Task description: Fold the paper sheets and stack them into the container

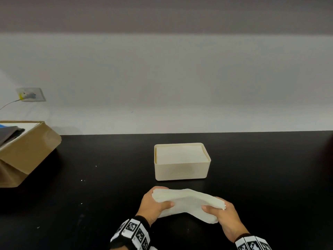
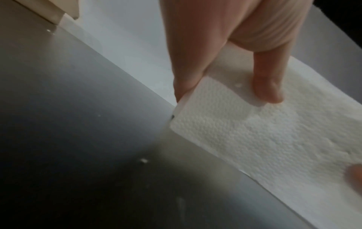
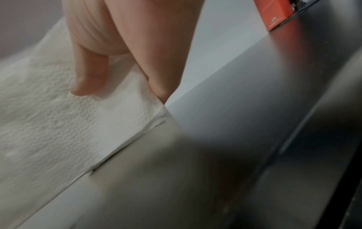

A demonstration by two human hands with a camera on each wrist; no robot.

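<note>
A folded white paper sheet [image 1: 187,202] hangs between both hands just above the black table, near its front edge. My left hand [image 1: 155,204] pinches its left end, thumb on top and fingers underneath. My right hand [image 1: 221,212] pinches the right end the same way. In the left wrist view the thumb presses on the embossed paper sheet [image 2: 264,131]. The right wrist view shows the paper sheet [image 3: 58,124] with its layered edge just above the table. Behind the hands stands a cream rectangular container [image 1: 182,170] with a stack of white folded sheets [image 1: 180,153] inside, close to the rim.
A brown cardboard box [image 1: 25,152] holding dark items sits at the table's left edge. A wall socket [image 1: 30,94] with a cable is on the white wall behind. An orange box [image 3: 276,14] stands at the far right in the right wrist view.
</note>
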